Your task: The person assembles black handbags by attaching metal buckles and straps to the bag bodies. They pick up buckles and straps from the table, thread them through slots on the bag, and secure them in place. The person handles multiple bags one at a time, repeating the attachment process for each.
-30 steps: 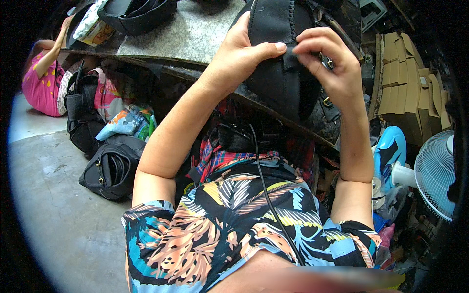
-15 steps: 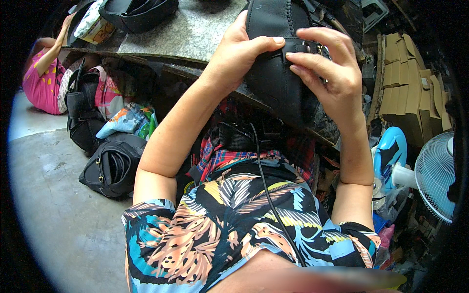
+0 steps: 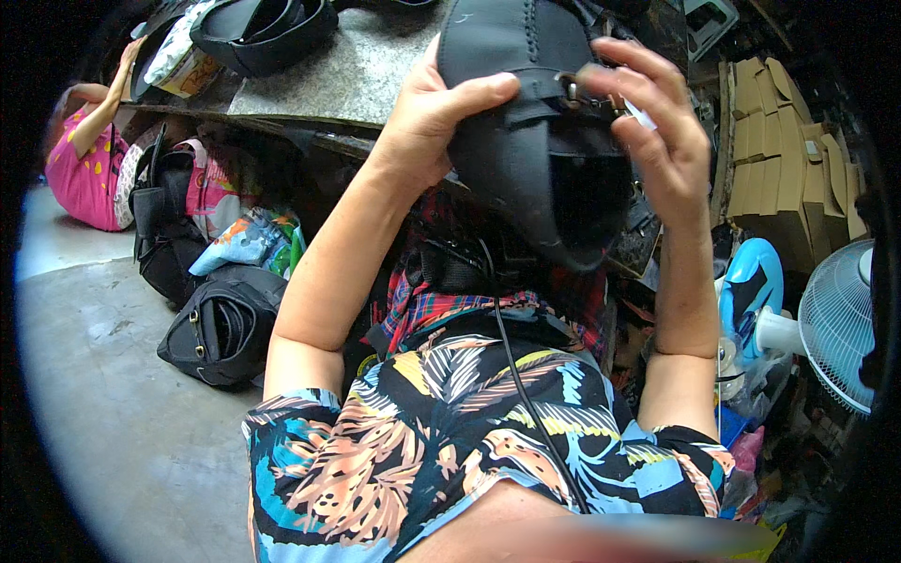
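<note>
A black leather bag with a braided seam and a dark opening at its lower right is held up at the table edge. My left hand is closed around its left side, the thumb lying across the front and the other fingers hidden behind. Near a small metal buckle on the bag's strap is my right hand, its fingers apart and slightly blurred. I cannot make out whether a fingertip touches the buckle. A thin white sliver shows between those fingers.
More black bags lie on the table and on the floor at left. A co-worker in pink sits at far left. Cardboard pieces are stacked at right, above a fan. A black cable hangs down my front.
The bag has tilted and shifted slightly left, so its dark opening now shows. My right fingers have spread and drawn a little away from the strap. My left hand keeps its hold.
</note>
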`<act>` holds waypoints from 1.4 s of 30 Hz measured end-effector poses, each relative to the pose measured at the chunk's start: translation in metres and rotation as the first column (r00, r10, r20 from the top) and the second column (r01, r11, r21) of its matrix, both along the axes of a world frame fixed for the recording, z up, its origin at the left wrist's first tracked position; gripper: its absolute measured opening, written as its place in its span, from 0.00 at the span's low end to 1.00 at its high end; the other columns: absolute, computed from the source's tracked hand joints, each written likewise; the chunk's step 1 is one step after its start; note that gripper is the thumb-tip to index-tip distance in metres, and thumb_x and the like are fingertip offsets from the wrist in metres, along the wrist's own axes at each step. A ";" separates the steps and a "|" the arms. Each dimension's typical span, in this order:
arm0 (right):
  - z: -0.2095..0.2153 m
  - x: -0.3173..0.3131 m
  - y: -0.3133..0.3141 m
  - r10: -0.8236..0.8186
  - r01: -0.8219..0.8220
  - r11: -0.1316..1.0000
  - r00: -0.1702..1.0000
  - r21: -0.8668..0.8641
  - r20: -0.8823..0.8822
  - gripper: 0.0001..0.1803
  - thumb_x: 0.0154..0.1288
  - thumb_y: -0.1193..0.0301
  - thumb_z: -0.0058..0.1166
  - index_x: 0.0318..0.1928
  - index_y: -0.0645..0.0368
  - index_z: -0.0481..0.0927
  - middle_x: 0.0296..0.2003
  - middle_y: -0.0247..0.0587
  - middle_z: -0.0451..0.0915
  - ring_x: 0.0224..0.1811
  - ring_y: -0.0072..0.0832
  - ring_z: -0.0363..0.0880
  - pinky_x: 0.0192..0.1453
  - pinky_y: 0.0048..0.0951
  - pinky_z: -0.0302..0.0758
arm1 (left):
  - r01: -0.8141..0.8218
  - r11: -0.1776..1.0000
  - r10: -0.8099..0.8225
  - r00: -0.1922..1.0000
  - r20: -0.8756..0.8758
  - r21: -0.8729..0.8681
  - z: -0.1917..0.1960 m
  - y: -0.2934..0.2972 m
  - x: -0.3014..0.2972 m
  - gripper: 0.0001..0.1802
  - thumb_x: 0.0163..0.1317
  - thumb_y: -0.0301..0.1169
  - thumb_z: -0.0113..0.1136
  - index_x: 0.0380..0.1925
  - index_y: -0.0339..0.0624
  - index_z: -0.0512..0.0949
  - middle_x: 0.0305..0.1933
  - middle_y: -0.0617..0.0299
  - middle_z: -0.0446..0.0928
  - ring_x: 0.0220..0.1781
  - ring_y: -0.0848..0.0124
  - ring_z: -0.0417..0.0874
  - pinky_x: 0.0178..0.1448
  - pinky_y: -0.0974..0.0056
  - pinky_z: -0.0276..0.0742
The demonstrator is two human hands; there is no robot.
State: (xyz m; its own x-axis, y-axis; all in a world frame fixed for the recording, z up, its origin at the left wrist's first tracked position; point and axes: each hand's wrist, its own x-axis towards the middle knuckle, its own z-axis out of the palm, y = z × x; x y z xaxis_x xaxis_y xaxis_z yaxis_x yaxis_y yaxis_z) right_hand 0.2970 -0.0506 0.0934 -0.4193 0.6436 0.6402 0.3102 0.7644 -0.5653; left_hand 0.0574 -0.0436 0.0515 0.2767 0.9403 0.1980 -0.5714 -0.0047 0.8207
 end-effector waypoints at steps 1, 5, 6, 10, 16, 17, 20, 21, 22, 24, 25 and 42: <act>0.000 0.008 0.004 -0.145 0.138 0.986 0.987 0.099 0.072 0.26 0.73 0.52 0.49 0.58 0.58 0.82 0.63 0.48 0.75 0.69 0.39 0.70 0.73 0.40 0.64 | 0.039 0.999 -0.038 0.997 0.069 -0.001 -0.001 0.000 -0.005 0.28 0.56 0.28 0.72 0.56 0.39 0.72 0.47 0.59 0.82 0.46 0.71 0.84 0.52 0.64 0.84; -0.022 0.013 0.002 -0.151 0.042 0.903 0.962 -0.427 -0.226 0.31 0.75 0.54 0.52 0.67 0.63 0.71 0.59 0.45 0.77 0.63 0.29 0.73 0.70 0.30 0.64 | 0.073 0.997 -0.077 0.988 0.137 0.034 -0.006 0.000 -0.023 0.30 0.60 0.36 0.68 0.60 0.36 0.71 0.51 0.53 0.82 0.49 0.65 0.86 0.57 0.57 0.84; -0.027 0.012 -0.001 -0.076 -0.104 0.832 0.951 -0.545 -0.299 0.34 0.75 0.53 0.51 0.69 0.67 0.66 0.58 0.46 0.77 0.63 0.28 0.73 0.70 0.30 0.64 | 0.085 0.995 -0.091 0.984 0.154 0.045 -0.007 -0.001 -0.027 0.31 0.60 0.36 0.69 0.61 0.36 0.70 0.51 0.53 0.82 0.50 0.65 0.86 0.58 0.58 0.84; -0.035 0.006 -0.009 -0.030 -0.585 0.547 0.701 -0.599 -0.712 0.34 0.67 0.58 0.62 0.64 0.67 0.70 0.55 0.44 0.80 0.57 0.28 0.80 0.62 0.32 0.77 | 0.099 0.995 -0.097 0.984 0.151 -0.007 -0.009 -0.005 -0.034 0.31 0.56 0.29 0.71 0.59 0.37 0.71 0.50 0.55 0.81 0.47 0.69 0.86 0.52 0.63 0.87; -0.045 -0.012 -0.008 -0.224 -0.521 0.547 0.663 -0.655 -0.714 0.25 0.60 0.71 0.63 0.57 0.66 0.73 0.46 0.44 0.84 0.42 0.28 0.87 0.47 0.28 0.86 | 0.062 0.982 -0.072 0.996 -0.047 -0.180 -0.008 -0.020 -0.046 0.33 0.52 0.29 0.75 0.58 0.36 0.73 0.50 0.55 0.82 0.47 0.68 0.86 0.52 0.62 0.86; -0.047 -0.013 -0.009 -0.243 -0.511 0.545 0.663 -0.665 -0.708 0.25 0.60 0.71 0.63 0.56 0.66 0.74 0.46 0.44 0.84 0.42 0.28 0.87 0.47 0.28 0.86 | 0.059 0.979 -0.071 0.996 -0.055 -0.195 -0.007 -0.021 -0.049 0.31 0.52 0.29 0.75 0.57 0.36 0.74 0.49 0.55 0.82 0.46 0.68 0.87 0.51 0.62 0.86; -0.051 -0.012 -0.009 -0.231 -0.558 0.478 0.665 -0.678 -0.710 0.25 0.58 0.71 0.62 0.56 0.66 0.74 0.46 0.44 0.84 0.42 0.28 0.87 0.48 0.30 0.86 | 0.078 0.977 -0.095 0.993 -0.073 -0.200 -0.007 -0.023 -0.053 0.29 0.56 0.28 0.70 0.58 0.36 0.72 0.50 0.53 0.83 0.48 0.64 0.87 0.54 0.56 0.86; -0.052 -0.012 -0.008 -0.207 -0.590 0.456 0.658 -0.667 -0.724 0.25 0.57 0.71 0.61 0.56 0.66 0.74 0.46 0.44 0.84 0.42 0.28 0.86 0.48 0.30 0.86 | 0.088 0.977 -0.099 0.994 -0.048 -0.194 -0.008 -0.023 -0.052 0.29 0.56 0.28 0.70 0.58 0.36 0.73 0.50 0.53 0.83 0.47 0.64 0.87 0.53 0.56 0.87; -0.054 -0.013 -0.008 -0.211 -0.589 0.458 0.656 -0.666 -0.725 0.26 0.57 0.71 0.61 0.56 0.66 0.74 0.45 0.43 0.84 0.42 0.28 0.86 0.48 0.30 0.86 | 0.105 0.979 -0.108 0.994 -0.007 -0.174 -0.008 -0.023 -0.050 0.28 0.56 0.27 0.69 0.58 0.36 0.73 0.49 0.53 0.83 0.47 0.64 0.87 0.53 0.56 0.87; -0.057 -0.014 -0.007 -0.202 -0.592 0.491 0.636 -0.639 -0.745 0.26 0.56 0.72 0.60 0.56 0.66 0.74 0.45 0.43 0.84 0.41 0.28 0.86 0.49 0.31 0.86 | 0.144 0.978 -0.124 0.983 0.135 -0.150 -0.011 -0.026 -0.046 0.22 0.56 0.23 0.69 0.52 0.37 0.78 0.46 0.55 0.85 0.44 0.67 0.88 0.52 0.60 0.87; -0.058 -0.013 -0.008 -0.220 -0.589 0.491 0.629 -0.642 -0.746 0.27 0.55 0.73 0.59 0.56 0.66 0.74 0.45 0.43 0.83 0.41 0.29 0.86 0.49 0.31 0.85 | 0.140 0.981 -0.121 0.983 0.139 -0.138 -0.012 -0.027 -0.044 0.22 0.56 0.22 0.69 0.52 0.38 0.79 0.46 0.55 0.85 0.45 0.67 0.88 0.52 0.60 0.86; -0.049 -0.008 -0.005 -0.060 -0.598 0.510 0.692 -0.618 -0.720 0.32 0.54 0.69 0.70 0.58 0.67 0.74 0.49 0.42 0.83 0.48 0.28 0.84 0.57 0.32 0.81 | 0.047 0.983 -0.046 0.999 0.011 -0.177 -0.012 -0.012 -0.053 0.23 0.53 0.23 0.66 0.51 0.32 0.76 0.45 0.54 0.83 0.43 0.67 0.87 0.51 0.62 0.86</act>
